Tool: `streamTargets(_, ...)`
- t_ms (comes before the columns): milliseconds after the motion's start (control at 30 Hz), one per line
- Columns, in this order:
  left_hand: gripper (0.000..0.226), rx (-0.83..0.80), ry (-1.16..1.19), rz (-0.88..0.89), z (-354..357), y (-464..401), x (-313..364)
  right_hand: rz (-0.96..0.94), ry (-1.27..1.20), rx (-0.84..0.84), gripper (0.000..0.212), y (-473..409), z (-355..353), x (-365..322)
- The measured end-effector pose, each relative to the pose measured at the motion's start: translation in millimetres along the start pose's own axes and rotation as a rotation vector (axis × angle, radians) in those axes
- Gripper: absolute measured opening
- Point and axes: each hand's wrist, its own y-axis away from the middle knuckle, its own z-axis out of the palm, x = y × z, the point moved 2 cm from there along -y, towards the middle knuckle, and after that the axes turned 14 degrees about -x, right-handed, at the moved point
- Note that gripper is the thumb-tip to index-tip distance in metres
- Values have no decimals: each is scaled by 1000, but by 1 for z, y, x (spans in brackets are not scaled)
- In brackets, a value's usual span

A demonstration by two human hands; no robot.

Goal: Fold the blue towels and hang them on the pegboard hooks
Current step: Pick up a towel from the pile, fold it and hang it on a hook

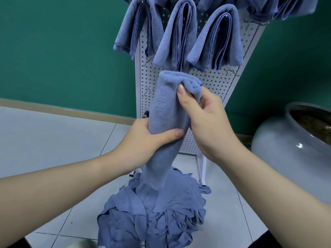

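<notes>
Folded blue terry towel point(167, 111) held upright, long axis near vertical, folded end up, just in front of white perforated pegboard point(211, 81). Left hand point(143, 140) grips its middle; right hand point(206, 115) pinches the top fold. Below both hands: heap of loose blue towels point(152, 212). Right of right hand: grey glazed ceramic pot point(286, 149), contents dark, unclear.

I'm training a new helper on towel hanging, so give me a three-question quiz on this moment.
1. True or false: both hands hold the folded towel.
2. Which hand pinches its upper fold: A) left hand B) right hand?
3. Where do the unfolded towels lie?

Key:
1. True.
2. B.
3. In a pile on the floor, at the foot of the pegboard, below the hanging towels.
</notes>
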Motion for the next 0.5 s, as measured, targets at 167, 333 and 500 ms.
streamTargets(167, 36, -75, -53, -71, 1, 8, -7, 0, -230, 28, 24, -5, -14, -19)
streamTargets(333, 21, -192, -102, -195, 8, 11, -18, 4, -404, 94, 38, -9, -43, -31)
streamTargets(500, 18, -342, -251, -259, 6, 14, -23, 26, -432, 269, 33, -9, -77, -33)
